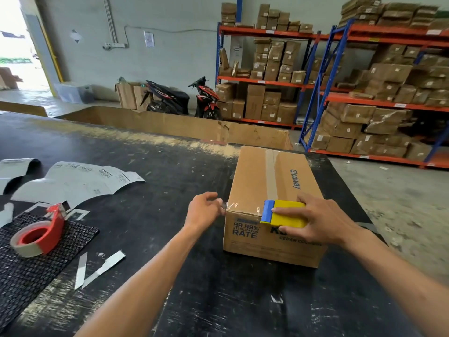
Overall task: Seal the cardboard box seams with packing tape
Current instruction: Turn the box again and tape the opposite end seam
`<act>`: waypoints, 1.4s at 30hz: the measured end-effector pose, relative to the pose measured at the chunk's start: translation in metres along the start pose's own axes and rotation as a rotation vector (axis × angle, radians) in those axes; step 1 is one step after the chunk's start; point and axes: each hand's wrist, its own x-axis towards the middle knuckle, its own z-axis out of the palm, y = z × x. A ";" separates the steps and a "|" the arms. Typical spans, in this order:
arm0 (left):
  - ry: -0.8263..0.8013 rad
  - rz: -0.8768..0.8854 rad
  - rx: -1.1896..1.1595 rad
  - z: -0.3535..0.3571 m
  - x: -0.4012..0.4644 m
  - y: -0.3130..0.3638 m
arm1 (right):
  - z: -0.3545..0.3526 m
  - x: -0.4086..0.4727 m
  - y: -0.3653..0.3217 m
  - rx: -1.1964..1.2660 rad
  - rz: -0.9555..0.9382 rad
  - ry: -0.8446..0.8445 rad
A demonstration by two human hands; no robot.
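A closed cardboard box printed "Glodway" lies on the black table. A strip of tape runs along its top middle seam. My right hand grips a yellow and blue tape dispenser pressed on the box's near top edge. Clear tape stretches leftward from the dispenser along that edge to the near left corner. There my left hand pinches the tape's free end against the corner.
A red tape dispenser with a roll rests on a dark mesh mat at the left. Label sheets and paper strips lie on the table. A large open carton, two scooters and shelves of boxes stand behind.
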 end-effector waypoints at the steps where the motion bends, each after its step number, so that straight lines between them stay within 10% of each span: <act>1: 0.130 0.058 0.113 0.007 -0.004 0.002 | 0.000 0.001 -0.001 -0.003 0.003 -0.005; 5: 0.426 0.496 0.447 0.041 -0.028 -0.003 | -0.002 0.002 -0.004 -0.009 0.009 -0.020; 9: 0.185 0.851 0.595 0.063 -0.022 -0.026 | -0.003 0.003 -0.003 -0.002 0.018 -0.043; 15: 0.034 0.685 0.456 0.071 0.002 -0.055 | -0.002 0.003 -0.006 0.011 0.038 -0.050; 25: -0.135 1.077 1.058 0.055 0.018 -0.032 | -0.001 0.001 -0.007 -0.023 0.020 -0.015; 42: -0.241 1.036 1.096 0.049 0.023 -0.029 | -0.011 -0.068 0.053 0.006 -0.003 0.014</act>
